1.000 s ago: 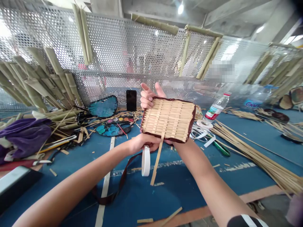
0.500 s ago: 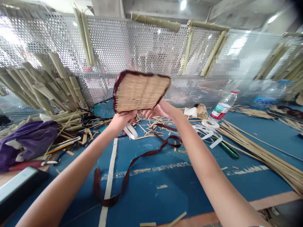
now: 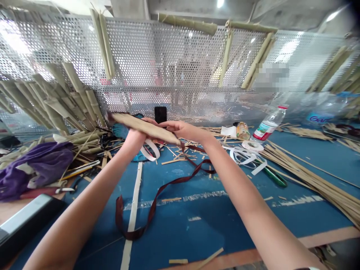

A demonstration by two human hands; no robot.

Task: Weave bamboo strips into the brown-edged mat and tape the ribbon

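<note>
A woven bamboo panel (image 3: 149,129) with dark brown edging is held up over the far side of the table, tilted nearly edge-on. My left hand (image 3: 136,138) grips it from below on its left part, its fingers partly hidden by the panel. Behind the far edge, my right hand (image 3: 182,130) has its fingers closed on the panel, the fingertips partly hidden. From the panel's right end a dark brown ribbon (image 3: 168,183) trails in curves across the blue table. A white strip loop (image 3: 152,150) hangs just beneath my left hand.
Bamboo splints (image 3: 306,176) and a green-handled tool (image 3: 277,177) lie right, near white tape (image 3: 252,146) and a water bottle (image 3: 270,123). A purple cloth (image 3: 42,161) and bamboo tubes (image 3: 56,101) are left. A perforated screen (image 3: 180,67) stands behind the blue table (image 3: 219,225).
The panel has tipped from showing its broad woven face to nearly edge-on, and it sits lower and further left. A dark upright object behind it has come into view.
</note>
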